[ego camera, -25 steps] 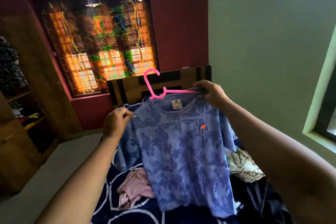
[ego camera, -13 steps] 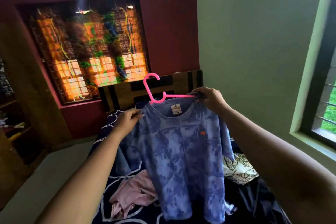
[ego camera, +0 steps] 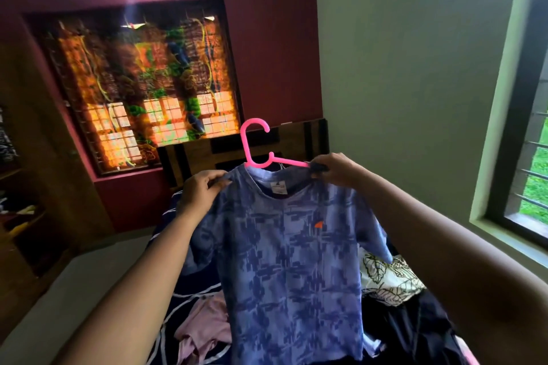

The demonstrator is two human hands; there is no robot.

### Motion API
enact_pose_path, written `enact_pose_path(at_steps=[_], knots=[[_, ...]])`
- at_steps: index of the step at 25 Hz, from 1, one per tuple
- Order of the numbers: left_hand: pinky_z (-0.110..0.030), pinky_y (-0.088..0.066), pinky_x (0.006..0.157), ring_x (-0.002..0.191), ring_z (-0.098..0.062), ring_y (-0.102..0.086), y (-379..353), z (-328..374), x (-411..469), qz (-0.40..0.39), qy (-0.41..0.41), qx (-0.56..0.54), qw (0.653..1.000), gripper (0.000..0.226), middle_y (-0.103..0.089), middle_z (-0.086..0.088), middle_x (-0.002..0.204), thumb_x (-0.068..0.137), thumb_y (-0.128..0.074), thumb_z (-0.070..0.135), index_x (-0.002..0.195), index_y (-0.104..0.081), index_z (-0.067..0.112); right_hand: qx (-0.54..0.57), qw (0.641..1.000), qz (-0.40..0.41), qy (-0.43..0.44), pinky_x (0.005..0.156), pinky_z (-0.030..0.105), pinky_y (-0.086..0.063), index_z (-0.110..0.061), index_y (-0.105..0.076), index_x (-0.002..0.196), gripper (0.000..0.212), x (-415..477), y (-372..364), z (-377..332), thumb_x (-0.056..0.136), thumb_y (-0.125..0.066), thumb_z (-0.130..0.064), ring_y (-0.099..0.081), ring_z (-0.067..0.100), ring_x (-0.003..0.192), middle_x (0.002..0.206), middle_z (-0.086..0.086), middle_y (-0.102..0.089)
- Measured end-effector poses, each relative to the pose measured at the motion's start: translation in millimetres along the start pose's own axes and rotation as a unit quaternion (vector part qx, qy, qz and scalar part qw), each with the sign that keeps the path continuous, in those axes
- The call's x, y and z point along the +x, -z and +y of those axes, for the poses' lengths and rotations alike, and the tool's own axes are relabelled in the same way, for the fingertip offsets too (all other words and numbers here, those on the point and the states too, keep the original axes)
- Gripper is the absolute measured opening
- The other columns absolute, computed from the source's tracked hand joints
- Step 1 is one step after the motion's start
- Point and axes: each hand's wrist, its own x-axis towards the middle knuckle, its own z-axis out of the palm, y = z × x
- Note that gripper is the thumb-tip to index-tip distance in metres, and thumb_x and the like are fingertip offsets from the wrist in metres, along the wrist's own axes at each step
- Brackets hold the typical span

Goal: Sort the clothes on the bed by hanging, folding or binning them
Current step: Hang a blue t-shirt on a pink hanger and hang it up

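Most of the sorting looks undone. Nearest, on the bed point(ego camera: 189, 287), a crumpled pink garment point(ego camera: 204, 326) lies below the left edge of the blue T-shirt point(ego camera: 290, 261). Dark clothes point(ego camera: 415, 332) are heaped to the T-shirt's lower right, and a leaf-print cloth point(ego camera: 388, 275) sits just behind its right sleeve. None of these is folded, hung or binned, and no bin shows.

The T-shirt itself is the item in hand. It is held up in the air above the bed, front facing the camera and hem hanging free. It seems only partly on the hanger, so the hanging step is underway, not finished.

At the T-shirt's left shoulder, the left hand point(ego camera: 201, 190) has its fingers curled and pinches the fabric at the seam. At the T-shirt's right shoulder, the right hand point(ego camera: 338, 170) closes its fingers on bunched cloth together with the end of the pink hanger point(ego camera: 245, 145). The hanger's right arm runs bare from the collar to those fingers, above the fabric rather than inside it. Its left arm disappears under the collar, and its hook stands clear above the neckline.

Beyond the T-shirt stands the headboard point(ego camera: 299, 139).
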Motion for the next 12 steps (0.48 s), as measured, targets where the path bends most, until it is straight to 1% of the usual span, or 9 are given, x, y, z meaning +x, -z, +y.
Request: enact_pose_path(at_steps=[2, 3, 4, 5, 6, 8, 10, 11, 12], knots=[[-0.026, -0.049, 0.086, 0.093, -0.007, -0.063, 8.9, -11.2, -1.0, -0.009, -0.006, -0.007, 1.000, 0.027, -0.066, 0.020, 0.093, 0.081, -0.073, 0.011, 0.095, -0.072, 0.034, 0.030, 0.999, 0.017, 0.003, 0.080, 0.031, -0.040, -0.006, -0.065, 0.112, 0.028, 0.3, -2.3, 0.9, 0.088, -0.066, -0.021, -0.061, 0.031, 0.101, 0.106, 0.015, -0.068], [-0.028, -0.049, 0.087, 0.095, -0.010, -0.063, 14.6, -19.0, -3.7, -0.007, -0.001, 0.007, 1.000, 0.027, -0.066, 0.018, 0.095, 0.080, -0.074, 0.013, 0.096, -0.071, 0.034, 0.047, 0.998, 0.037, -0.002, 0.079, 0.032, -0.042, -0.006, -0.066, 0.109, 0.027, 0.2, -1.6, 2.9, 0.087, -0.067, -0.022, -0.061, 0.031, 0.099, 0.103, 0.015, -0.068], [-0.032, -0.050, 0.087, 0.097, -0.015, -0.063, 20.7, -31.1, -7.6, -0.004, 0.011, 0.032, 0.999, 0.022, -0.068, 0.008, 0.098, 0.080, -0.075, 0.015, 0.099, -0.072, 0.025, 0.059, 0.997, 0.056, -0.009, 0.079, 0.034, -0.044, -0.007, -0.067, 0.107, 0.027, 0.4, 0.7, 5.1, 0.087, -0.068, -0.024, -0.062, 0.031, 0.098, 0.101, 0.014, -0.069], [-0.035, -0.050, 0.086, 0.097, -0.020, -0.064, 28.2, -41.1, -14.2, 0.001, 0.027, 0.072, 0.997, 0.025, -0.069, 0.000, 0.102, 0.080, -0.075, 0.019, 0.104, -0.071, 0.017, 0.063, 0.996, 0.069, -0.015, 0.080, 0.036, -0.048, -0.010, -0.067, 0.107, 0.026, 0.6, 3.4, 6.9, 0.086, -0.068, -0.026, -0.062, 0.031, 0.098, 0.101, 0.012, -0.069], [-0.036, -0.051, 0.084, 0.097, -0.022, -0.065, 35.1, -52.6, -22.0, -0.002, 0.051, 0.110, 0.993, 0.030, -0.070, -0.003, 0.104, 0.079, -0.075, 0.024, 0.107, -0.070, 0.015, 0.061, 0.995, 0.074, -0.018, 0.080, 0.037, -0.049, -0.014, -0.067, 0.107, 0.026, 0.2, 5.9, 7.1, 0.086, -0.068, -0.029, -0.062, 0.030, 0.098, 0.102, 0.010, -0.069], [-0.037, -0.052, 0.083, 0.097, -0.022, -0.065, 42.8, -60.7, -33.3, -0.037, 0.103, 0.159, 0.981, 0.037, -0.070, 0.001, 0.105, 0.076, -0.078, 0.033, 0.111, -0.069, 0.023, 0.047, 0.996, 0.070, -0.015, 0.075, 0.033, -0.047, -0.020, -0.067, 0.108, 0.024, -0.4, 8.5, 2.4, 0.087, -0.066, -0.032, -0.061, 0.026, 0.099, 0.105, 0.004, -0.068], [-0.036, -0.050, 0.087, 0.102, -0.013, -0.060, 39.7, -49.7, -30.3, -0.095, 0.120, 0.138, 0.979, 0.052, -0.064, 0.010, 0.112, 0.072, -0.082, 0.036, 0.120, -0.062, 0.034, 0.032, 0.997, 0.071, -0.005, 0.071, 0.028, -0.040, -0.024, -0.067, 0.109, 0.023, 1.7, 8.8, -5.8, 0.088, -0.065, -0.034, -0.060, 0.023, 0.101, 0.108, 0.000, -0.067], [-0.034, -0.048, 0.089, 0.105, -0.009, -0.056, 35.9, -39.9, -25.0, -0.117, 0.116, 0.099, 0.981, 0.055, -0.060, 0.013, 0.117, 0.073, -0.081, 0.035, 0.123, -0.057, 0.038, 0.031, 0.997, 0.066, 0.000, 0.071, 0.028, -0.040, -0.025, -0.067, 0.109, 0.023, 3.0, 7.6, -9.2, 0.088, -0.065, -0.034, -0.059, 0.022, 0.102, 0.108, 0.000, -0.067], [-0.031, -0.045, 0.091, 0.107, -0.008, -0.054, 30.8, -32.3, -17.7, -0.130, 0.105, 0.061, 0.984, 0.052, -0.057, 0.013, 0.120, 0.077, -0.078, 0.032, 0.123, -0.054, 0.041, 0.031, 0.998, 0.060, 0.006, 0.072, 0.029, -0.042, -0.025, -0.067, 0.108, 0.022, 4.0, 5.8, -11.8, 0.088, -0.065, -0.034, -0.060, 0.022, 0.102, 0.108, 0.000, -0.067]])
